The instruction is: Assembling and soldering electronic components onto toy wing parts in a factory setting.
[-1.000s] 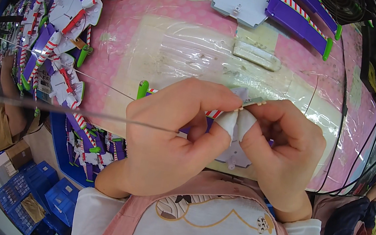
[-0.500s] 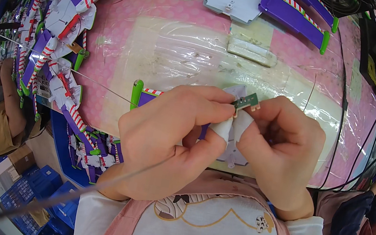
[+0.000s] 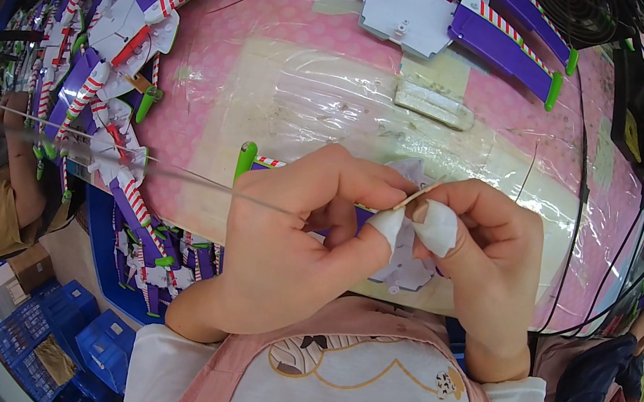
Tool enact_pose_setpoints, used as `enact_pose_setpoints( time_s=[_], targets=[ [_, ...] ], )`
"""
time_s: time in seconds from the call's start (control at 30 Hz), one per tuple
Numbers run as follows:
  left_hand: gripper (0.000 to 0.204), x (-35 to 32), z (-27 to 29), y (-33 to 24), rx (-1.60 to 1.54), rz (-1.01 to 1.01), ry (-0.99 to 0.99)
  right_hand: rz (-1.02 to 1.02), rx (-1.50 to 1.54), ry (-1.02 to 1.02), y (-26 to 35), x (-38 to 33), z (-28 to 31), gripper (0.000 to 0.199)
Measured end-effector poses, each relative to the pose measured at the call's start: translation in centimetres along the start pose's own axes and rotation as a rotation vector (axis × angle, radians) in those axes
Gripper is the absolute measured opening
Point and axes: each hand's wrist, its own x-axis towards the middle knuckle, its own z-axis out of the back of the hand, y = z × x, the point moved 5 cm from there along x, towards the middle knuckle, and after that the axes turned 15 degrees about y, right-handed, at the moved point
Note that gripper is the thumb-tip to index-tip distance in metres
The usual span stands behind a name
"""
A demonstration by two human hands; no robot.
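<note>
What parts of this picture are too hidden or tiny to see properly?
Head view only:
- The purple and white plastic toy wing piece: mostly covered by the left hand and right hand.
- The thin tan stick pinched at the fingertips: too small to identify.
- The white tape-wrapped fingertips hide the contact point.
- The blue plastic crates: cut off by the dark fisheye rim.

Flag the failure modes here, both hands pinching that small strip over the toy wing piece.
1. The thin tan strip is pinched only at the covered thumb tips of the left hand and right hand; it could slip or bend.
2. The hands hide most of the purple and white wing piece, so misalignment may go unseen.
3. A taut thin wire crosses by the left hand; a snag seems possible.
</note>
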Motion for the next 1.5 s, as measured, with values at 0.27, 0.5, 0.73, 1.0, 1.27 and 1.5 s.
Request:
enact_pose_setpoints(
  time_s=[0.27,0.5,0.73,1.0,1.27,1.5],
  targets=[
    [0.016,-0.3,-0.5,0.0,0.138,-0.039,-0.069,0.042,-0.125,-0.090,-0.4,-0.3,0.2,0.014],
    [0.022,-0.4,-1.3,-0.8,0.523,-0.388,-0.229,0.122,-0.190,-0.091,-0.5,-0.1,0.2,0.015],
    [0.022,-0.7,-1.4,-0.8,0.635,-0.412,-0.232,0.115,-0.302,-0.108,-1.1,-0.4,0.4,0.015],
    [0.022,-0.6,-1.6,-1.2,0.815,-0.464,-0.169,0.134,-0.089,-0.066,-0.1,-0.6,-0.2,0.015],
    [0.026,0.9,-0.8,-1.6,0.696,-0.329,-0.127,0.058,-0.512,-0.174,0.4,0.2,0.5,0.021],
    [0.020,1.8,-1.1,-1.7,0.676,-0.371,-0.066,0.132,-0.314,-0.187,0.2,-0.8,2.6,0.032]
  ],
)
